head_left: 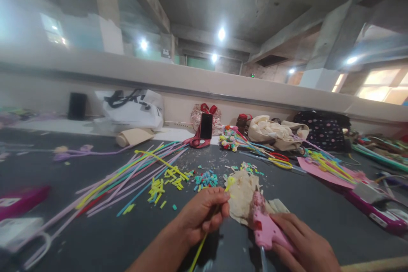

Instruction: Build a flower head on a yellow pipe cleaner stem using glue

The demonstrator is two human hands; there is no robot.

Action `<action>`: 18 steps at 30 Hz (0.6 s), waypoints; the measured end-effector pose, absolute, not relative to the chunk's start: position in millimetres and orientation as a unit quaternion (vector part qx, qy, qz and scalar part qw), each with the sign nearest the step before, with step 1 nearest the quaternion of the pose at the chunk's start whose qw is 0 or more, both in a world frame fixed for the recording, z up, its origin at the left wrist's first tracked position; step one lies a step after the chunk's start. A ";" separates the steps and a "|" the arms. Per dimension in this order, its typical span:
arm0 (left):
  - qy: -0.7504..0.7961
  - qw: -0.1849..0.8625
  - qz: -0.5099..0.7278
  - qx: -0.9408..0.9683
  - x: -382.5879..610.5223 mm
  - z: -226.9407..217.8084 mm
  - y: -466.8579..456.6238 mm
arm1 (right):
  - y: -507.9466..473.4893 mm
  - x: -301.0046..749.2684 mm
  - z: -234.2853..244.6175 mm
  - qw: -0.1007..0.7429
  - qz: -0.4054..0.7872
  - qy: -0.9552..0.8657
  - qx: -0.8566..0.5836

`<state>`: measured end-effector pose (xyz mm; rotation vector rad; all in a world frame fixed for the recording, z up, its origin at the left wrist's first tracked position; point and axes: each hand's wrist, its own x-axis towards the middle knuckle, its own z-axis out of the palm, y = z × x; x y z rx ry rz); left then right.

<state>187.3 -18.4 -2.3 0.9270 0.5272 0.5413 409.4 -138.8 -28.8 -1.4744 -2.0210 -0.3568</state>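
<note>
Gluing step, I'd judge: yellow stem (199,250) left, gun (265,226) right.

My left fingers (222,196) pinch the stem, near-center on the counter (124,238), its tip by the left of the cloth (239,199). Right fingers (291,227) wrap the gun's handle; nozzle over the cloth, apart from the stem. Can't tell if the trigger's pressed. Yellow bits (174,178) lie far-left of the hands. Next move, my read: steady stem, nozzle to its tip, clear of skin.

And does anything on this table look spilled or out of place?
One small teal piece lies astray on the dark grey tabletop, nearer the short yellow pieces than the pile of short blue pieces.
</note>
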 end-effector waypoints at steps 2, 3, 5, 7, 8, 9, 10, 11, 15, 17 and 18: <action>0.241 0.836 0.251 0.425 186.4 -3.0 -17.7 | -131.8 413.3 -29.0 0.218 -0.183 -0.790 -0.544; 0.237 0.840 0.248 0.421 186.3 -3.4 -17.9 | -129.4 413.6 -27.7 0.193 -0.192 -0.795 -0.542; 0.228 0.846 0.241 0.418 186.5 -4.0 -19.6 | -127.3 409.9 -22.2 0.190 -0.194 -0.792 -0.546; 0.217 0.851 0.234 0.418 187.1 -4.0 -21.9 | -126.9 400.5 -13.5 0.236 -0.168 -0.790 -0.540; 0.211 0.852 0.231 0.419 187.4 -4.0 -22.8 | -126.3 394.0 -8.6 0.272 -0.143 -0.788 -0.534; 0.205 0.854 0.228 0.420 187.7 -4.1 -23.4 | -124.9 386.7 -3.8 0.305 -0.109 -0.789 -0.521; 0.200 0.855 0.225 0.423 187.9 -4.3 -23.7 | -122.5 378.9 0.5 0.337 -0.070 -0.786 -0.513; 0.195 0.855 0.223 0.425 188.2 -4.7 -23.5 | -119.1 371.2 4.2 0.368 -0.035 -0.780 -0.505; 0.180 0.854 0.216 0.438 189.2 -7.7 -20.7 | -100.3 347.0 10.0 0.427 0.009 -0.781 -0.456; 0.177 0.853 0.216 0.440 189.4 -8.9 -19.7 | -92.8 342.0 8.8 0.425 -0.009 -0.789 -0.443; 0.177 0.853 0.216 0.441 189.5 -9.2 -19.7 | -90.4 341.3 7.6 0.424 -0.021 -0.792 -0.439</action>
